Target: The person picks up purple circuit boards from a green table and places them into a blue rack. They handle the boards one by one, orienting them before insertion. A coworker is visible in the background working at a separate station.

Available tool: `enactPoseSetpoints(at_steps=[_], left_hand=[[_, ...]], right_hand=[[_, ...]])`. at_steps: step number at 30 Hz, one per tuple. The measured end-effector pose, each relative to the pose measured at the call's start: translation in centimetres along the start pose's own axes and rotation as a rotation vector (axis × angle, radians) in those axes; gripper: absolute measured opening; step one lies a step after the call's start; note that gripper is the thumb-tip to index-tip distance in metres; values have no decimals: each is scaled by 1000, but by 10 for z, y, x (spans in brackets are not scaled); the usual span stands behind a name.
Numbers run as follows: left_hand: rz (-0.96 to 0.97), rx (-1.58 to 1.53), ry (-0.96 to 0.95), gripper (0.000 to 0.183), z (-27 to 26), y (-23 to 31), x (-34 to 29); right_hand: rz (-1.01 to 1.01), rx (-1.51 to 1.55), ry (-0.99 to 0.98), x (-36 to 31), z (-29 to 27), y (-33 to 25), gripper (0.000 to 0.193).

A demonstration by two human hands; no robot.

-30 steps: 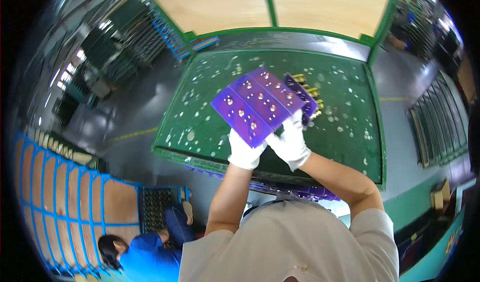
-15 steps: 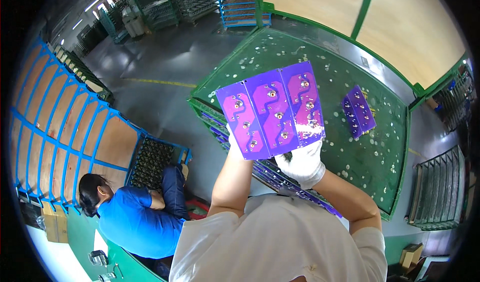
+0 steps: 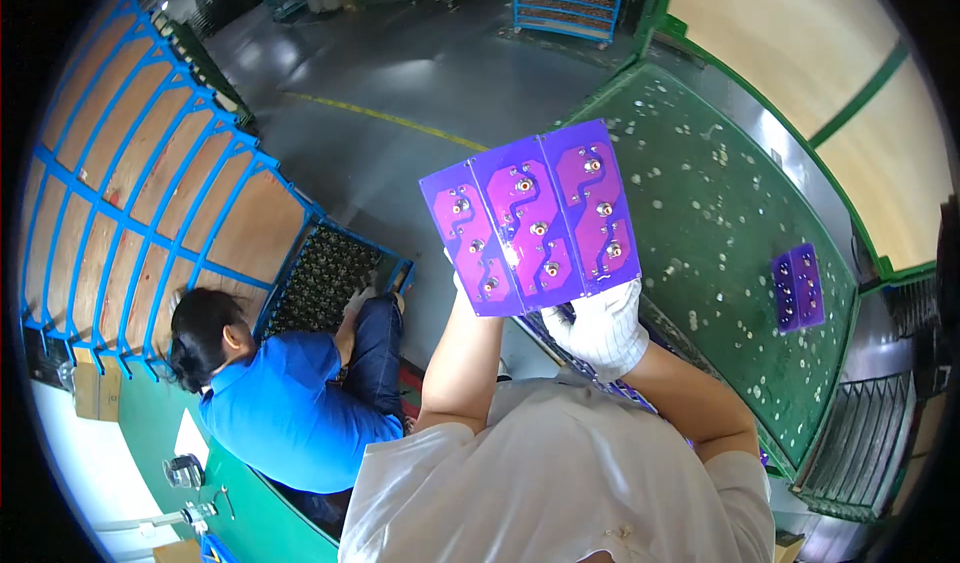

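A purple circuit board panel [image 3: 530, 218] in three joined sections, with small round metal parts on it, is held up in front of me and slightly tilted. My right hand [image 3: 603, 331], in a white knit glove, grips its lower right edge. At the lower left edge my left hand [image 3: 459, 281] also holds the panel; most of it is hidden behind the board, with only a bit of white glove showing. A second, smaller purple board [image 3: 797, 287] lies on the green table [image 3: 690, 183] to the right, apart from both hands.
To the left, a person in a blue shirt [image 3: 300, 403] sits beside a blue rack [image 3: 150, 213] and a tray of small dark parts [image 3: 325, 278]. A slatted grey rack [image 3: 860, 438] stands at the right. Farther off is another blue rack [image 3: 565, 8].
My view has swung to the left, so the green table and smaller board sit farther right. Both hands still hold the panel. The seated person's hand now shows over the tray.
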State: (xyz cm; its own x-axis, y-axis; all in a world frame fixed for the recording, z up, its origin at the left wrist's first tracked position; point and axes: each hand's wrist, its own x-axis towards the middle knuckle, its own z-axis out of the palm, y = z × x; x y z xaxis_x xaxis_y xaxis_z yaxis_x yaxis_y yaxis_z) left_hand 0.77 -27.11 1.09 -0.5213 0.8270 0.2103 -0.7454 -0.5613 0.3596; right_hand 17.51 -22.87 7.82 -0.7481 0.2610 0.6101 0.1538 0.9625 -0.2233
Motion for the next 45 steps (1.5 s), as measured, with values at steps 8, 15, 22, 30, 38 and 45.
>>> enactPoseSetpoints(at_steps=[8, 15, 22, 30, 38, 45], left_hand=[[73, 54, 84, 42, -36, 56, -1], [145, 304, 174, 41, -62, 88, -4], [101, -198, 158, 36, -64, 114, -3], [154, 212, 206, 35, -89, 122, -2], [225, 24, -174, 47, -89, 140, -2], [356, 644, 113, 35, -79, 155, -9]], right_hand=[[-62, 92, -42, 42, 49, -22, 42], [-107, 83, -43, 69, 78, -39, 42], [-127, 64, -44, 81, 101, -45, 48], [-166, 9, -51, 89, 118, -46, 49], [-129, 56, 31, 98, 136, -52, 55], [-169, 129, 65, 109, 145, -57, 56]])
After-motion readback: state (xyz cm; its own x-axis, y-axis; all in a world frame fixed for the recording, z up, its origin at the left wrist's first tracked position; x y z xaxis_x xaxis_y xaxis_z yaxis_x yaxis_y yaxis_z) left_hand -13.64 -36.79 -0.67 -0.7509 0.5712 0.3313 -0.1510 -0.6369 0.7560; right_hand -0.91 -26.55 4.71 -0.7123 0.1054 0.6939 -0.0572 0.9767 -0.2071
